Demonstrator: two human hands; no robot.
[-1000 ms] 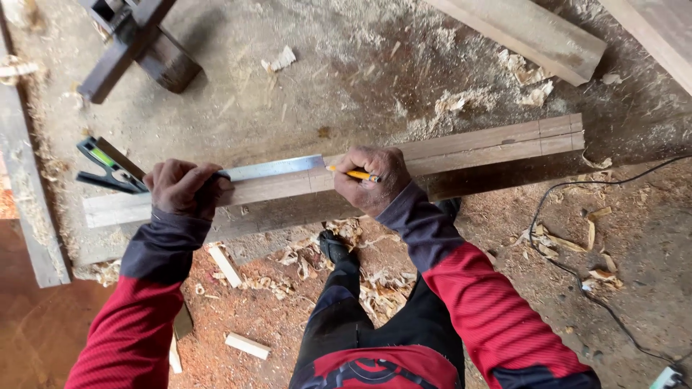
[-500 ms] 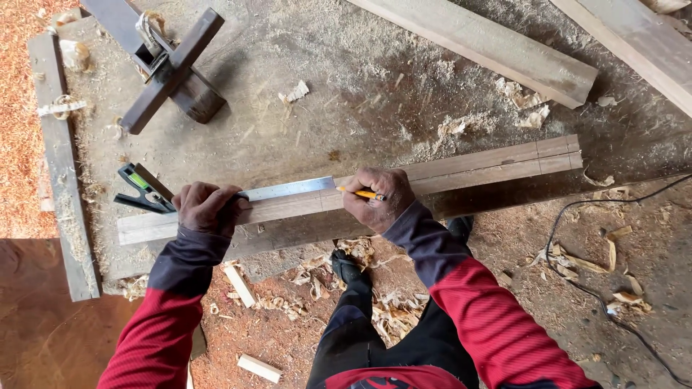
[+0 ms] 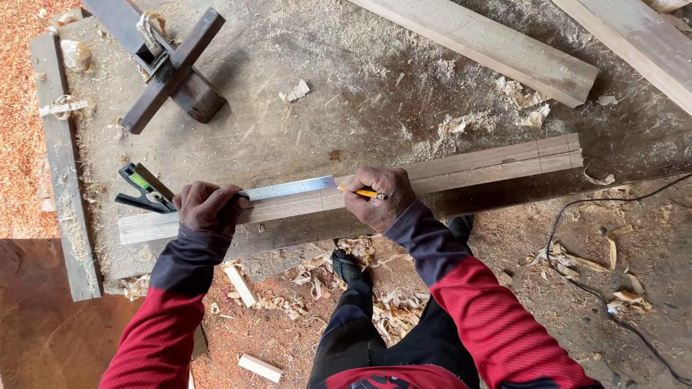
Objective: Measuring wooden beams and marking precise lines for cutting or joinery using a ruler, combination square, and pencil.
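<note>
Plank under the hands is a long, narrow length of timber lying across the sawdust-covered workbench, its long axis running from about eight o'clock at the left end to two o'clock at the right. A steel combination square lies flat along it on the same axis, its dark head with a green level vial hanging off the plank's left end at nine o'clock. The left hand is clenched down over the blade near that head, pinning it against the wood. The right hand grips a yellow pencil, whose tip points toward nine o'clock and meets the plank just at the blade's free end. So the pencil hand sits at three o'clock from the holding hand, both on the plank's near edge. A second board lies at one o'clock, well apart, and a black cable trails over the floor at four o'clock.
</note>
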